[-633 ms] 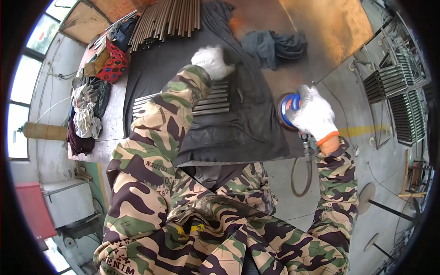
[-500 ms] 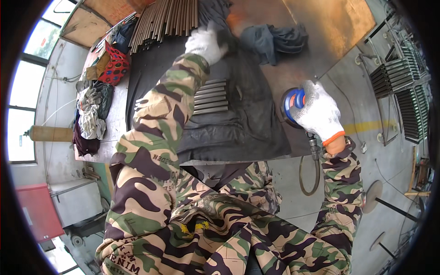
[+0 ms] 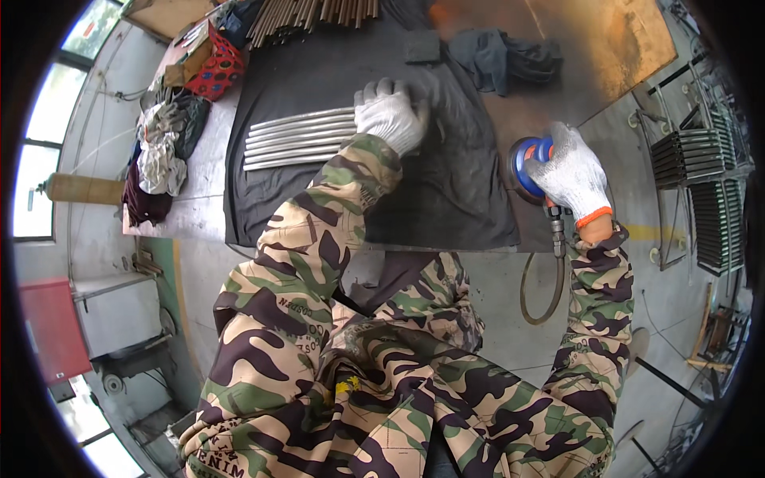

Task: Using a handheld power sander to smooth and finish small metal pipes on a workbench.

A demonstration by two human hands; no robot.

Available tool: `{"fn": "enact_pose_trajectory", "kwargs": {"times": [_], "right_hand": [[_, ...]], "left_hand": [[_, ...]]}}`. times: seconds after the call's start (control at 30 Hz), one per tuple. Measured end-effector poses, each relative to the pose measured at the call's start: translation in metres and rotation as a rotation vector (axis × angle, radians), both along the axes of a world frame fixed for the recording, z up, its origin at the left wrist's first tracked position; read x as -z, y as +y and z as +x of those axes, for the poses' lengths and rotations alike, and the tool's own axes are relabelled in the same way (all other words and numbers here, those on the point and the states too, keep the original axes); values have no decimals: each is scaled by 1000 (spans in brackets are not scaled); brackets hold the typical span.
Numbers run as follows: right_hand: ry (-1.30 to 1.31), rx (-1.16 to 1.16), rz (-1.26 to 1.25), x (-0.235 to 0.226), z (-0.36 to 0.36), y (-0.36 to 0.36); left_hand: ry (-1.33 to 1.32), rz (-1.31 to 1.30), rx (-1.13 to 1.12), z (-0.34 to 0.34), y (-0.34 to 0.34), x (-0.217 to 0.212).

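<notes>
My left hand (image 3: 390, 118), in a white knit glove, lies over the right ends of a row of several bright metal rods (image 3: 299, 141). Its fingers are stretched forward, slightly apart; the rod ends beneath it are hidden. The rods lie side by side on a black cloth (image 3: 446, 183) spread over the table. At the table's right side my gloved right hand (image 3: 575, 171) is wrapped round a blue round air sander (image 3: 528, 167). A hose (image 3: 529, 295) hangs from the sander in a loop. A small dark square pad (image 3: 422, 46) rests on the cloth beyond my left hand.
Darker, brownish rods (image 3: 311, 17) are piled at the far edge. A crumpled grey-blue cloth (image 3: 506, 60) lies far right on the table. Rags (image 3: 163, 159) and a red patterned cloth (image 3: 217, 68) sit at the left. A rack of dark bars (image 3: 701, 155) stands on the floor at right.
My left hand has come back from near the far rod pile onto the bright rods. More of those rods and the dark pad now show. My right hand stays on the sander.
</notes>
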State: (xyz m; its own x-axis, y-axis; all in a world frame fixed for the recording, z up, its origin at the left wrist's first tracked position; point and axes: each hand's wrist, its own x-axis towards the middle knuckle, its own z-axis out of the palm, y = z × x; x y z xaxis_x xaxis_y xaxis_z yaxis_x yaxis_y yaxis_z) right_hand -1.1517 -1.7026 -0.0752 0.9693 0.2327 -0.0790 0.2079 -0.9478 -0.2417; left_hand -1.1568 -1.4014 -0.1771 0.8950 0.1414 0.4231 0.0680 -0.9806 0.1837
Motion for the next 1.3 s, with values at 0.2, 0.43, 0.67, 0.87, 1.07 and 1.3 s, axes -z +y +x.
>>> {"fn": "enact_pose_trajectory", "kwargs": {"times": [0.2,0.43,0.67,0.87,1.07,1.3], "right_hand": [[1,9,-46,2,1,1],[-37,65,-10,4,-15,-1],[-18,98,-77,4,-7,14],[-106,7,-108,-8,1,11],[-467,-390,53,-46,-35,98],[-375,-482,-74,-11,-29,168]], "left_hand": [[-82,65,-18,-3,0,9],[-53,9,186,-38,24,-12],[356,109,267,-86,134,-32],[302,60,288,-102,185,-18],[134,40,327,-117,170,-17],[-7,28,293,-108,163,-2]]}}
